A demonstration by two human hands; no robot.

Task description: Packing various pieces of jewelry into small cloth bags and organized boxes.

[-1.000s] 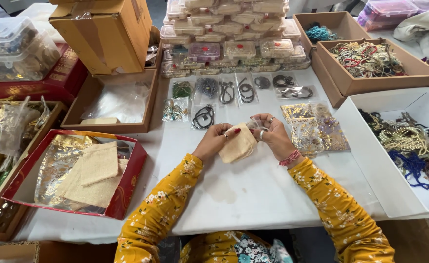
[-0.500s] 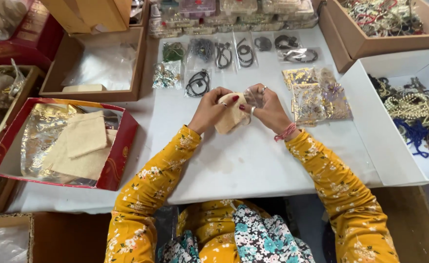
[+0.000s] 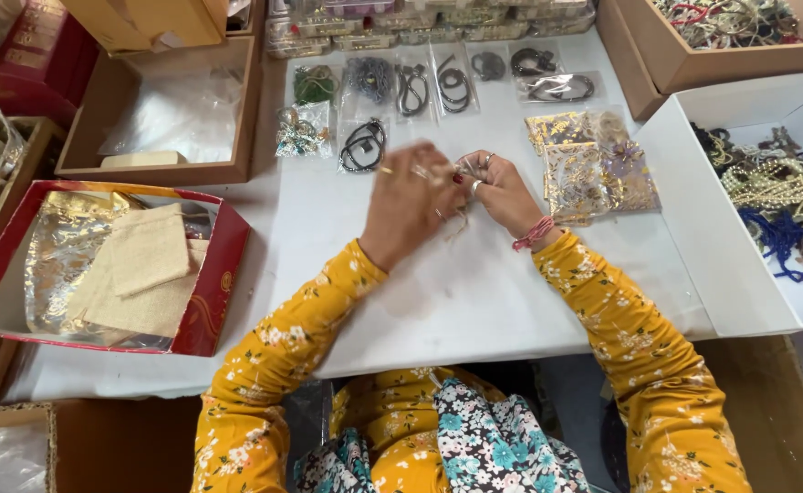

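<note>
My left hand [image 3: 411, 205] and my right hand [image 3: 504, 194] meet over the white table [image 3: 474, 301], both in yellow flowered sleeves. Between them they hold a small beige pouch, almost wholly hidden behind the blurred left hand. Its thin drawstrings [image 3: 457, 219] hang below the fingers, and my right fingertips pinch them. A red thread circles my right wrist. A heap of gold-patterned sheer pouches [image 3: 589, 169] lies just to the right of my right hand.
Clear bags of black necklaces [image 3: 365, 144] lie beyond my hands. A red box [image 3: 224, 274] at left holds beige pouches [image 3: 146, 265]. A brown tray [image 3: 146, 169] stands behind it. A white box [image 3: 693, 228] of beads and pearls is at right, a cardboard box [image 3: 684, 64] behind.
The view has tilted down toward my lap. My left hand has moved over the beige pouch, hiding it, and the drawstrings now hang out between my hands.
</note>
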